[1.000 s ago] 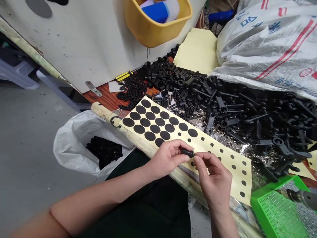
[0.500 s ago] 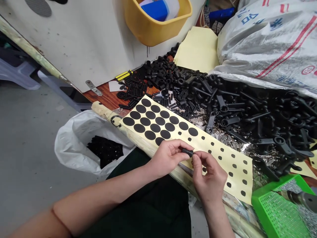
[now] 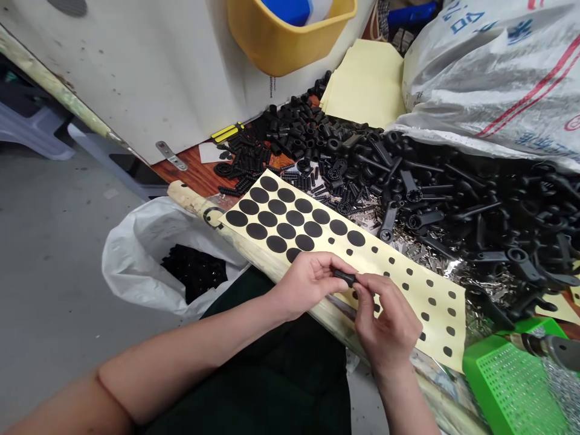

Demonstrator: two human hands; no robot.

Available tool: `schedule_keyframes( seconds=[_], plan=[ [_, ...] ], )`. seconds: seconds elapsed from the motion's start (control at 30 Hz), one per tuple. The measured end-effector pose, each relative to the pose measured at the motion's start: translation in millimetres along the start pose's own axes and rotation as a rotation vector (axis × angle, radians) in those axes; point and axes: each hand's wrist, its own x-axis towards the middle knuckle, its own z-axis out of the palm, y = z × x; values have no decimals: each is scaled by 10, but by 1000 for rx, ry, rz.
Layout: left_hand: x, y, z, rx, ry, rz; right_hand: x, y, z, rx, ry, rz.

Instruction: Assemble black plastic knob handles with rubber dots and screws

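Between the fingertips of my left hand [image 3: 308, 283] is a small black plastic sleeve [image 3: 344, 277], lying nearly level. My right hand [image 3: 385, 317] pinches at the sleeve's right end with thumb and forefinger; whether a smaller piece sits in that pinch is hidden. Both hands are over a pale yellow sticker sheet [image 3: 394, 296] at the table's edge. Large black round stickers [image 3: 287, 231] cover its left part, and small dark dots mark the rest.
Behind the sheet lie heaped black plastic parts [image 3: 426, 199] and small metal clips [image 3: 417, 254]. A green basket [image 3: 512, 380] stands at right, a white sack [image 3: 489, 84] at back right. A yellow bin [image 3: 290, 45] hangs on the panel. An open white bag [image 3: 136, 260] is below left.
The view has shifted slightly. Both hands remain at the black sleeve, and the right fingers have turned a little at its end.
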Motion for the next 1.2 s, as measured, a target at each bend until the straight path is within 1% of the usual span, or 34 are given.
schedule_keyframes(
  seconds=[0.07, 0.1, 0.2, 0.27, 0.33, 0.43, 0.6, 0.67, 0.73, 0.87, 0.93, 1.1, 1.2],
  plan=[
    [2, 7, -3, -15, 5, -9, -21, 14, 13, 48, -1, 56],
    [2, 10, -3, -20, 8, -11, -33, 17, 18, 91, -6, 118],
    [1, 9, -1, -28, 20, -8, -56, 7, 21, 270, -16, 362],
    [2, 4, 0, -26, 29, -7, -46, -9, 6, 371, -17, 482],
    [3, -1, 1, -20, 39, 0, -18, -24, -19, 429, -27, 559],
    [4, -3, 5, -24, 40, 14, 33, -42, -54, 466, -58, 631],
    [3, 1, 22, -31, 33, 29, 83, -61, -69, 480, -47, 707],
    [4, 0, 25, -22, 36, 18, 84, -53, -73, 469, -61, 712],
    [7, -3, 25, -17, 40, 2, 76, -35, -81, 423, -69, 673],
    [17, -9, 16, -33, 45, -10, 51, 5, -95, 332, -92, 518],
    [20, -8, 14, -40, 42, -15, 51, 11, -97, 322, -89, 503],
    [19, 1, 21, -25, 38, -13, 93, 0, -92, 371, -35, 622],
    [16, 3, 26, -19, 33, -10, 109, 15, -97, 430, -59, 704]
  ],
)
